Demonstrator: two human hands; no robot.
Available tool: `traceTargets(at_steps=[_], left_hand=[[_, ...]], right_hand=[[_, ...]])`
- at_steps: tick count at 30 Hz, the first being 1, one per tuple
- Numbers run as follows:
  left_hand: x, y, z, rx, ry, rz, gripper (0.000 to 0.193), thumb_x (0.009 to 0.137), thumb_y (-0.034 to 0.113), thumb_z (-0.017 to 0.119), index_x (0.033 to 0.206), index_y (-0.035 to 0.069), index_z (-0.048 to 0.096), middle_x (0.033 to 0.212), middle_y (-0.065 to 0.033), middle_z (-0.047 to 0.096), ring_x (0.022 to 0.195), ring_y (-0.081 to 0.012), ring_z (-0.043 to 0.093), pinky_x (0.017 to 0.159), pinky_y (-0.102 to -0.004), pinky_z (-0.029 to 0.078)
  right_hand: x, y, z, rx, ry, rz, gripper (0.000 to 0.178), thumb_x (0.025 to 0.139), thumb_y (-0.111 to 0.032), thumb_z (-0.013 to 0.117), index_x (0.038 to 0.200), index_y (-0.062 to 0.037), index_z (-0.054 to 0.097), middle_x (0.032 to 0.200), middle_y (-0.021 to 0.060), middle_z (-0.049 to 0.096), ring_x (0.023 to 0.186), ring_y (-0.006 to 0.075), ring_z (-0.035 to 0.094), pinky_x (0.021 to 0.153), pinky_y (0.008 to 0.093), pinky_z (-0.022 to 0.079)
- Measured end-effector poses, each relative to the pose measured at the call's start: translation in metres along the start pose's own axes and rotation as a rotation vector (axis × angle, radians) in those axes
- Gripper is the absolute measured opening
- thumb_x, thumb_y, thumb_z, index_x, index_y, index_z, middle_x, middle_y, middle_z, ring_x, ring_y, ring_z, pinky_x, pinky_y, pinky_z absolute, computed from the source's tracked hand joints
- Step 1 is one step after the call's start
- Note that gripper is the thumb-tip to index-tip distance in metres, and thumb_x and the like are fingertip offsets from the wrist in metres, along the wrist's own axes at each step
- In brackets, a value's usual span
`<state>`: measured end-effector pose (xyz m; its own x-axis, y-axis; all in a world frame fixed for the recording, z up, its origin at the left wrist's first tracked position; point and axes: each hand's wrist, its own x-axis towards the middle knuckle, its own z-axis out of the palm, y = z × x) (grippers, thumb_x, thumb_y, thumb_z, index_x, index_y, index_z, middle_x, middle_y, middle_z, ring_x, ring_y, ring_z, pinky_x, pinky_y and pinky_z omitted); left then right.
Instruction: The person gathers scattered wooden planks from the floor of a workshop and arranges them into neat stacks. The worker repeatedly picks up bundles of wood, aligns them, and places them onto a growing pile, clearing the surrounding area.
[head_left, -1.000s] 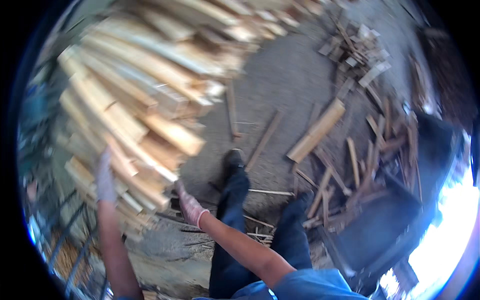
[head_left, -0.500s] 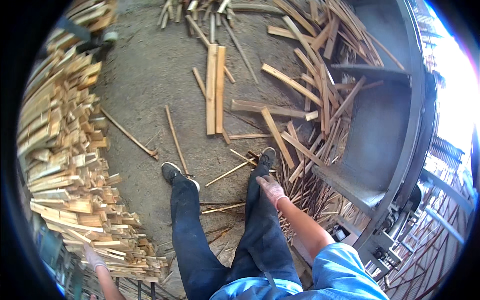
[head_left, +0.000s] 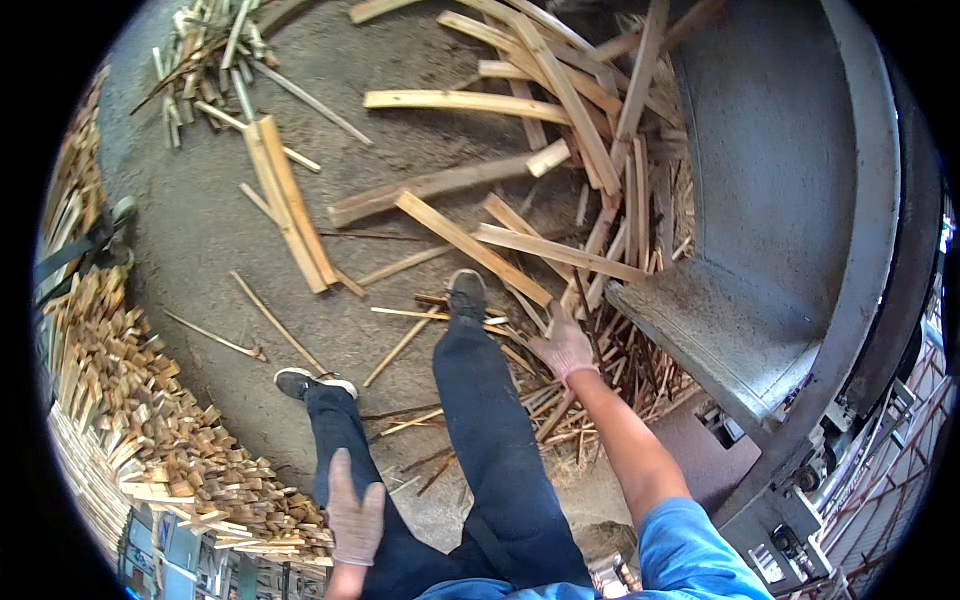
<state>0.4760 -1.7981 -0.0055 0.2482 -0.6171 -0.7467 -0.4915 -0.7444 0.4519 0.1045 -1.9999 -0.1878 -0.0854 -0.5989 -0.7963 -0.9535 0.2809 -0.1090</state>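
Observation:
My right hand (head_left: 565, 350), in a pale glove, reaches into the loose wood on the right. Its fingers are stretched out by the near end of a light wooden board (head_left: 475, 247); whether they touch it I cannot tell. Close by lies another pale board (head_left: 560, 250), slanting toward the metal frame. My left hand (head_left: 355, 515), gloved too, hangs in front of my left thigh with thumb and fingers apart and nothing in it.
On the right stands a big grey metal frame (head_left: 770, 290) with a ledge. A tall stack of cut wood (head_left: 160, 390) lines the left side. Two long boards (head_left: 290, 205) and several thin sticks lie on the floor. Scrap sticks (head_left: 620, 370) are heaped beneath the ledge.
My view has swung to the right. My left hand has come away from the wood stack to my thigh. My right hand has gone from my right leg to the loose boards.

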Motion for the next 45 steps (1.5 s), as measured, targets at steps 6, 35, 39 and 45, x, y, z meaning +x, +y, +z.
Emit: traceTargets(at_steps=[6,35,39,45], left_hand=[[0.023,0.101,0.067,-0.007,-0.185,0.069,0.071,0.086,0.017,0.071,0.148,-0.005,0.045,0.144,-0.0266,0.054,0.131,-0.0403,0.056,0.111,-0.0427,0.045],[0.109,0.107,0.143,-0.282,-0.396,-0.203,0.063,0.092,0.017,0.072,0.146,-0.002,0.048,0.136,-0.0236,0.061,0.126,-0.0334,0.062,0.106,-0.0405,0.048],[0.108,0.102,0.142,-0.266,-0.401,-0.194,0.061,0.092,0.017,0.071,0.146,-0.002,0.048,0.137,-0.0236,0.061,0.127,-0.0333,0.062,0.107,-0.0395,0.048],[0.110,0.103,0.137,-0.359,-0.478,-0.209,0.062,0.092,0.016,0.071,0.146,-0.003,0.047,0.138,-0.0260,0.060,0.124,-0.0357,0.064,0.105,-0.0415,0.051]], right_hand=[[0.094,0.036,0.006,-0.181,0.068,-0.085,0.092,0.080,-0.034,0.080,0.154,-0.0023,0.034,0.147,0.0279,0.051,0.133,0.0420,0.053,0.109,0.0476,0.047],[0.237,-0.158,0.067,-0.329,0.099,-0.390,0.062,0.079,-0.038,0.082,0.126,-0.0075,0.054,0.106,0.0172,0.070,0.097,0.0354,0.073,0.081,0.0488,0.061],[0.230,-0.122,0.110,-0.341,0.162,-0.263,0.056,0.080,-0.030,0.079,0.124,-0.0080,0.053,0.105,0.0192,0.072,0.097,0.0364,0.073,0.086,0.0501,0.057],[0.234,-0.122,0.098,-0.337,0.065,-0.294,0.043,0.083,-0.025,0.074,0.116,-0.0037,0.056,0.098,0.0232,0.075,0.095,0.0376,0.075,0.086,0.0495,0.057]])
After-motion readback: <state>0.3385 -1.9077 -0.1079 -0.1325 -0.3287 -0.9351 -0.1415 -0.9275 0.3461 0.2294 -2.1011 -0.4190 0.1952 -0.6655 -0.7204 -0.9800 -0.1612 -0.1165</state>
